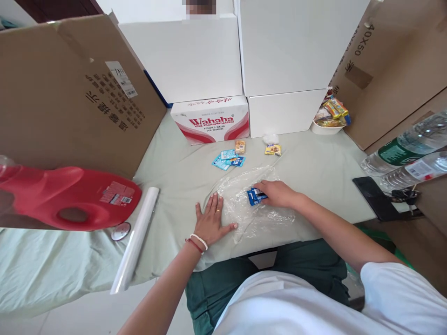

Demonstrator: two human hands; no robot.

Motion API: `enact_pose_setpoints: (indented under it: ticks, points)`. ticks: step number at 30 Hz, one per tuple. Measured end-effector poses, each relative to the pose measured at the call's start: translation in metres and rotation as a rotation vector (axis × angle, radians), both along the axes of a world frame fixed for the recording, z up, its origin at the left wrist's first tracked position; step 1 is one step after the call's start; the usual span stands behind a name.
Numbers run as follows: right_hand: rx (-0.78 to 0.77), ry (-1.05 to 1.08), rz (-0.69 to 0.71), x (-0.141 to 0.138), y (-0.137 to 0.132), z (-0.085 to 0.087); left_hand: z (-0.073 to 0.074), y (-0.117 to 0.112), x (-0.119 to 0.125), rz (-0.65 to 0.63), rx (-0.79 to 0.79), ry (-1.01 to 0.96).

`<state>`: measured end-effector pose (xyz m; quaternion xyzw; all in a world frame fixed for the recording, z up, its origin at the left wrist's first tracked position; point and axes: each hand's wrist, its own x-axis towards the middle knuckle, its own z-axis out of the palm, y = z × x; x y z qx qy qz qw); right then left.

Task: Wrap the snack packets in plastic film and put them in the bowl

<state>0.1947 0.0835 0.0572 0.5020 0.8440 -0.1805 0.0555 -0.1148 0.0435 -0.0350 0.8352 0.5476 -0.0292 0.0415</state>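
Note:
My left hand (pixel 211 219) lies flat with fingers spread on the cloth, its thumb by the left edge of a clear plastic sheet (pixel 240 197). Over the middle of that crinkled sheet, my right hand (pixel 277 193) has its fingers closed on small blue packets (pixel 253 197); how many is partly hidden by the fingers. Farther back sit several light-blue packets (pixel 221 162) in a loose overlapping group. Beside them is a small orange-tan packet (pixel 240 147). A yellow snack packet (pixel 273 149) rests to the right, in front of a small crumpled white piece (pixel 270 138).
On the left are a red jug (pixel 77 195), a plastic-film roll (pixel 136 239) and a round tin-like disc (pixel 120 231). White boxes, including a Wahaha carton (pixel 211 121), wall the back. At right: a snack bowl (pixel 326 129), water bottles (pixel 401 151), a phone (pixel 374 199) and keys (pixel 408 195).

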Motion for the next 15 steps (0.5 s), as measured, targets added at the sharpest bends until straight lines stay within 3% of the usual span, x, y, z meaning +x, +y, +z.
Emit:
enact_pose_setpoints:
  ticks: [4,8,11,13,15]
  points:
    - [0.042,-0.005,0.004,-0.008,0.009,0.018,0.001,0.002,-0.002,-0.001,-0.031,-0.042]
    - [0.017,-0.033,0.028,-0.023,0.007,0.017,0.006,-0.001,-0.006,0.047,0.043,-0.230]
    - [-0.021,-0.041,0.036,-0.032,0.000,0.004,0.015,-0.010,0.001,0.326,0.146,-0.350]
    - [-0.029,-0.034,0.023,-0.035,-0.005,-0.006,0.021,-0.016,0.015,0.519,0.128,-0.322]
    - [-0.028,-0.025,-0.004,-0.037,-0.009,-0.014,0.026,-0.020,0.032,0.576,0.058,-0.283]
